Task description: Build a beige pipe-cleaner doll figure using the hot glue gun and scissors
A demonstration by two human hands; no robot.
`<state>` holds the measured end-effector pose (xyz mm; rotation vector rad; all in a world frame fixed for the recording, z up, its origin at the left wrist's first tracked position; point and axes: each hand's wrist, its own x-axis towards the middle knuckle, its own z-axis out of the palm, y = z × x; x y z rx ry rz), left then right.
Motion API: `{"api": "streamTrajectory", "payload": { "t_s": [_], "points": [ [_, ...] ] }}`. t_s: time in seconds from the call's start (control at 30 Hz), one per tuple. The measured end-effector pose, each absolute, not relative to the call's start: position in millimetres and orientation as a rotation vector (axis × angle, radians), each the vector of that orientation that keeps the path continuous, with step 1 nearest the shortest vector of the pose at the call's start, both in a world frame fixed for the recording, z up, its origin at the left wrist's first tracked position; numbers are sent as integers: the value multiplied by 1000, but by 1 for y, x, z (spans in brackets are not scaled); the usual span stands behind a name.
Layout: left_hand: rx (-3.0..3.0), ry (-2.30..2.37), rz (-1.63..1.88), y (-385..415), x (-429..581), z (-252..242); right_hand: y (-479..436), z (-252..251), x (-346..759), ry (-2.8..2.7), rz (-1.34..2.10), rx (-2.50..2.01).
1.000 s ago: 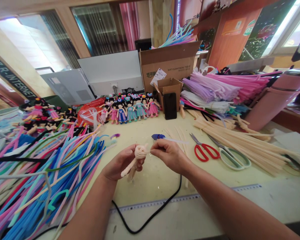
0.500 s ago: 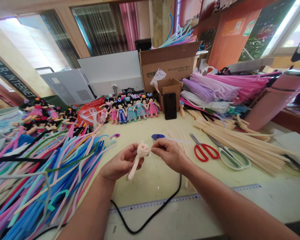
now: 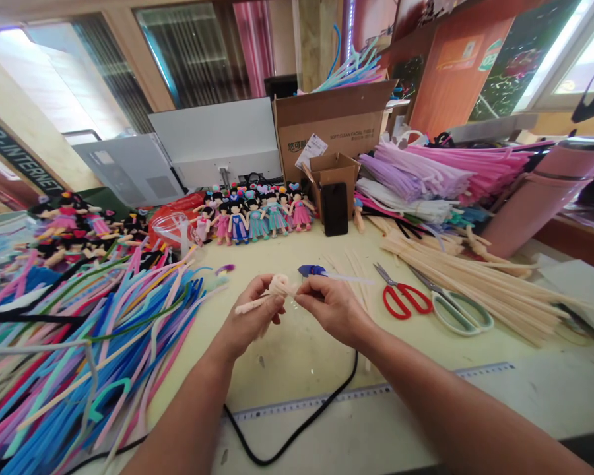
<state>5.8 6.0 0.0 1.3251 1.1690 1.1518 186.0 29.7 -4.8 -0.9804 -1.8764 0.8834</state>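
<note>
Between my hands is a cream pipe cleaner [image 3: 280, 284], coiled into a small ball with a straight stem pointing left. My left hand [image 3: 251, 315] is closed around it, thumb pressed below the coil and the stem lying across the fingers. At the coil's right side my right hand [image 3: 329, 305] pinches a thin end of the same pipe cleaner; the fingertips partly hide it. Just beyond my right hand lies a dark blue pointed object [image 3: 311, 270] whose kind I cannot make out. A black cord [image 3: 297, 443] curves over the table below my hands.
Colourful pipe cleaners [image 3: 103, 330] heap at the left. To the right lie red-handled scissors [image 3: 400, 295], green-and-white-handled scissors [image 3: 459, 310] and a beige pipe-cleaner bundle [image 3: 475, 284]. Several small dolls [image 3: 257, 221] and a phone [image 3: 335, 208] stand behind; a ruler [image 3: 317, 402] lies in front.
The stem has swung from pointing down to pointing left as my left hand turned the coil. My left thumb now presses on it, and my right hand stays close at its right side.
</note>
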Motion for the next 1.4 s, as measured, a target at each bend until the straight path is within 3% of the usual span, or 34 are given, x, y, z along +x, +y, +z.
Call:
{"api": "streamTrajectory", "payload": {
  "t_s": [0.7,1.1,1.4],
  "points": [
    [1175,1111,1282,10,6,-8,30,-5,187,-1886,833,-967],
    [1105,1006,1205,12,2,-9,31,-4,184,-1649,1200,-981],
    [1107,956,1119,8,1,-5,33,-6,184,-1623,1229,-962]
  ]
}}
